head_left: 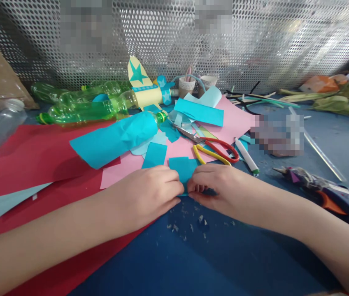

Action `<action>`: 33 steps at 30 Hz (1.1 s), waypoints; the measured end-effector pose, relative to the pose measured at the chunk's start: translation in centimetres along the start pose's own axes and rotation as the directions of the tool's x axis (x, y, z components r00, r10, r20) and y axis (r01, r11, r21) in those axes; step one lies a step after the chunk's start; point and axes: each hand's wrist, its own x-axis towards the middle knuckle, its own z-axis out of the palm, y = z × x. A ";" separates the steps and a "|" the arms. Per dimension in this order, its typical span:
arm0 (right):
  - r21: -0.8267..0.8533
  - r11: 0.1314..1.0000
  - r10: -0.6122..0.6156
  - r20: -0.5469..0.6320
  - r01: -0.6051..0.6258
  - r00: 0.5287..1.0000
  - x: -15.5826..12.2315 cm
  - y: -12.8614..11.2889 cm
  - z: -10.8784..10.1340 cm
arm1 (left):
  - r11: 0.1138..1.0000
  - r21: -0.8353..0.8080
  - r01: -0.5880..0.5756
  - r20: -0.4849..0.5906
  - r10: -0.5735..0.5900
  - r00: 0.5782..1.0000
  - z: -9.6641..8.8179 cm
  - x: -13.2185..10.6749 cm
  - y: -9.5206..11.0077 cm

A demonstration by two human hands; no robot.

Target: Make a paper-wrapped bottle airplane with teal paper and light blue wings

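As I look on, the bare left hand (154, 189) and bare right hand (214, 183) pinch a small, bright-blue paper piece (181, 165) along its near edge, fingers curled. It lies between them, nearer than the metal scissors (199, 139) with red and yellow plastic handles.

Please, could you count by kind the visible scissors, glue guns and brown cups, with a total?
Metal scissors with red and yellow handles: 1
Dark blue glue gun with orange trigger: 1
Brown cups with white rims: 2
Total: 4
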 end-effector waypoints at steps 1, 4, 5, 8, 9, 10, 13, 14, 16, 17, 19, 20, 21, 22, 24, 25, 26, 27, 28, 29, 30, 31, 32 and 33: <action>0.001 0.999 0.033 0.003 -0.033 0.999 0.0 -0.1 0.1 | 0.999 -0.046 0.002 -0.001 -0.002 1.000 -0.1 0.0 -0.2; 0.031 0.990 0.135 0.021 -0.135 0.991 0.2 -0.5 0.1 | 0.990 -0.140 0.003 -0.015 -0.005 1.000 -0.4 0.2 -0.6; 0.045 0.986 0.160 0.023 -0.161 0.987 0.3 -0.6 0.1 | 0.989 -0.147 0.005 -0.018 -0.008 1.000 -0.4 0.2 -0.7; 0.090 0.970 0.225 0.028 -0.226 0.974 0.5 -0.9 0.1 | 0.994 -0.111 0.004 -0.035 -0.008 0.999 -0.4 0.3 -0.5; 0.098 0.964 0.243 0.031 -0.245 0.969 0.5 -1.0 0.1 | 0.996 -0.087 0.007 -0.033 -0.010 0.999 -0.4 0.3 -0.4; 0.102 0.961 0.255 0.032 -0.257 0.966 0.5 -1.1 0.1 | 0.998 -0.063 0.016 -0.027 -0.018 0.999 -0.3 0.3 -0.3; 0.088 0.964 0.252 0.015 -0.253 0.968 0.4 -1.2 0.1 | 1.000 0.004 0.016 -0.014 -0.015 1.000 -0.1 0.2 -0.2; 0.081 0.966 0.244 0.005 -0.244 0.970 0.3 -1.2 0.0 | 1.000 0.026 -0.004 -0.017 0.004 1.000 0.0 0.1 -0.3; 0.072 0.973 0.220 0.000 -0.219 0.976 0.3 -1.1 0.0 | 0.996 0.063 -0.066 -0.017 0.067 0.998 0.3 0.0 -0.7; 0.068 0.976 0.207 0.007 -0.207 0.978 0.3 -1.0 -0.1 | 0.993 0.079 -0.092 -0.013 0.094 0.996 0.4 -0.1 -0.8; 0.059 0.982 0.178 0.021 -0.178 0.984 0.4 -0.8 -0.1 | 0.988 0.108 -0.112 -0.008 0.113 0.994 0.6 -0.2 -1.1; 0.053 0.985 0.165 0.026 -0.166 0.986 0.4 -0.7 -0.1 | 0.986 0.123 -0.114 -0.011 0.116 0.993 0.6 -0.2 -1.1; 0.047 0.987 0.153 0.025 -0.154 0.988 0.5 -0.7 -0.1 | 0.984 0.136 -0.111 -0.020 0.114 0.993 0.7 -0.2 -1.1; 0.041 0.988 0.146 0.019 -0.146 0.989 0.5 -0.6 -0.1 | 0.984 0.140 -0.105 -0.028 0.110 0.994 0.6 -0.2 -1.0; 0.033 0.990 0.140 -0.001 -0.140 0.990 0.4 -0.6 0.0 | 0.990 0.112 -0.079 -0.025 0.083 0.996 0.4 -0.1 -0.9; 0.033 0.989 0.142 -0.008 -0.141 0.990 0.4 -0.7 0.1 | 0.995 0.081 -0.061 -0.017 0.063 0.998 0.3 -0.1 -0.8; 0.034 0.989 0.145 -0.016 -0.145 0.989 0.3 -0.7 0.1 | 0.998 0.044 -0.041 -0.012 0.042 0.999 0.1 0.0 -0.7; 0.040 0.988 0.153 -0.021 -0.152 0.988 0.3 -0.8 0.2 | 1.000 0.005 -0.025 -0.012 0.025 1.000 0.0 0.1 -0.7; 0.047 0.986 0.162 -0.021 -0.161 0.987 0.3 -0.8 0.2 | 0.999 -0.032 -0.012 -0.016 0.012 1.000 -0.2 0.1 -0.6; 0.053 0.984 0.169 -0.024 -0.168 0.985 0.3 -0.9 0.3 | 0.998 -0.062 0.000 -0.025 -0.001 1.000 -0.3 0.2 -0.7; 0.058 0.983 0.177 -0.027 -0.175 0.984 0.3 -0.9 0.3 | 0.996 -0.084 0.009 -0.035 -0.012 0.999 -0.3 0.2 -0.7; 0.059 0.982 0.183 -0.029 -0.181 0.983 0.3 -0.9 0.3 | 0.995 -0.096 0.016 -0.045 -0.021 0.999 -0.4 0.2 -0.7; 0.057 0.982 0.184 -0.030 -0.182 0.982 0.4 -0.9 0.4 | 0.995 -0.099 0.016 -0.053 -0.021 0.998 -0.3 0.3 -0.8; 0.050 0.983 0.181 -0.030 -0.179 0.983 0.4 -0.9 0.4 | 0.996 -0.091 0.010 -0.054 -0.015 0.998 -0.3 0.2 -0.8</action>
